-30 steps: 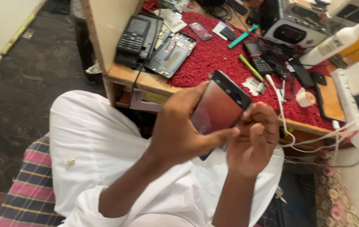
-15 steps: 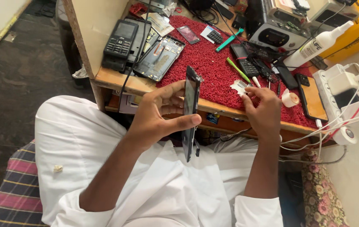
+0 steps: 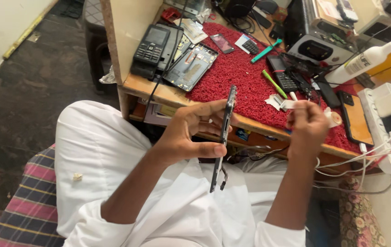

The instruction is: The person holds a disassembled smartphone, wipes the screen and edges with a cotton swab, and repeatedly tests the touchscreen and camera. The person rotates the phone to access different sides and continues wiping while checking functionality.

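The left hand (image 3: 191, 137) pinches the edge-on phone (image 3: 223, 137) over the lap, off the worktop's (image 3: 168, 93) front edge (its dangling flex could snag); the right hand (image 3: 307, 126) is closed, contents unclear.

A red, nubbly mat (image 3: 245, 87) covers the wooden workbench (image 3: 168, 93), with two green pens (image 3: 273, 82) on it and a black keypad phone (image 3: 152, 43) at its left edge. The white spray bottle (image 3: 364, 61) stands near the far right corner. The clothing (image 3: 177, 206) is plain white (the seat cloth (image 3: 26, 215) beneath is checked in pink, grey and yellow).
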Action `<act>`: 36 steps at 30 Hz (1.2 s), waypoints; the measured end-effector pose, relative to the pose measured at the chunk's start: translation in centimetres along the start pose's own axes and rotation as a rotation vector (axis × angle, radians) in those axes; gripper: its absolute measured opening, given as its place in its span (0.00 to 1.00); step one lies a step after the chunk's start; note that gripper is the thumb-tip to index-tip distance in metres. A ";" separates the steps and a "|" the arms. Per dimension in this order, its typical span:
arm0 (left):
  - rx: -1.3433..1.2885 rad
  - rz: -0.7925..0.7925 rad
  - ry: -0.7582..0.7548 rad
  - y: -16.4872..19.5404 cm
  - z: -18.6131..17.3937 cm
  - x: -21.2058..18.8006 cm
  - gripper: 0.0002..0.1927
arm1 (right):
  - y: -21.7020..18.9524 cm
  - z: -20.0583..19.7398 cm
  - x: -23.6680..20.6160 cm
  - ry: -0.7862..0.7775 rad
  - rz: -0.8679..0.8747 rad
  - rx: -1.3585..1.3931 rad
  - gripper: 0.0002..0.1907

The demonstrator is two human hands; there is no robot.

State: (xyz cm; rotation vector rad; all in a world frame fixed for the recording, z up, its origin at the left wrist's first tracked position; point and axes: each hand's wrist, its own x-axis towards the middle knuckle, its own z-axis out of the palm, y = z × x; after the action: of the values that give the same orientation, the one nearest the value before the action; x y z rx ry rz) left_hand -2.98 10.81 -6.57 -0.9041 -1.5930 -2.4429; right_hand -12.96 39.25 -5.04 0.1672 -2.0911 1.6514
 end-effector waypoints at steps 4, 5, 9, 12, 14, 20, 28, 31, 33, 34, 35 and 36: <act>-0.042 0.014 -0.017 -0.3 0.2 -0.2 0.50 | -6.1 0.6 -5.9 -0.088 -0.043 0.604 0.06; -0.040 0.011 -0.023 -0.2 0.3 -0.3 0.50 | -7.7 1.3 -7.5 -0.087 -0.064 0.664 0.05; 0.023 0.032 -0.046 0.5 0.6 -0.6 0.52 | -13.5 5.0 -11.9 -0.038 -0.326 0.547 0.07; 0.018 0.049 -0.077 0.9 0.8 -1.0 0.54 | -16.4 7.0 -14.2 0.140 -0.524 0.282 0.08; -0.060 0.035 -0.088 0.9 0.9 -1.2 0.54 | -17.2 7.1 -15.1 0.152 -0.513 0.229 0.08; -0.565 0.000 -0.168 0.5 2.0 -1.6 0.52 | -14.9 4.2 -16.5 0.046 -0.516 0.142 0.10; -0.857 0.002 -0.205 2.2 3.6 -1.8 0.54 | -8.6 -0.8 -14.5 0.037 -0.377 0.077 0.17; -0.891 -0.018 -0.203 3.1 4.3 -2.0 0.56 | -9.7 0.1 -14.3 0.000 -0.387 0.081 0.20; -0.907 -0.043 -0.201 3.5 4.7 -2.3 0.58 | -12.0 0.9 -14.8 -0.040 -0.403 0.091 0.21; -0.917 -0.055 -0.204 3.6 4.8 -2.4 0.59 | -13.3 1.3 -15.1 -0.064 -0.406 0.094 0.22; -0.928 -0.068 -0.215 3.7 4.9 -2.4 0.59 | -14.8 1.6 -15.5 -0.092 -0.406 0.091 0.23; -0.951 -0.076 -0.227 3.8 5.0 -2.5 0.59 | -16.0 2.0 -15.8 -0.101 -0.389 0.114 0.24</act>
State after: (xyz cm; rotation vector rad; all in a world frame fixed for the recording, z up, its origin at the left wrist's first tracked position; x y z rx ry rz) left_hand 2.66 12.75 -3.41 -1.2452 -0.3935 -3.2559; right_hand 6.38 30.07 2.06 0.6627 -1.8836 1.5456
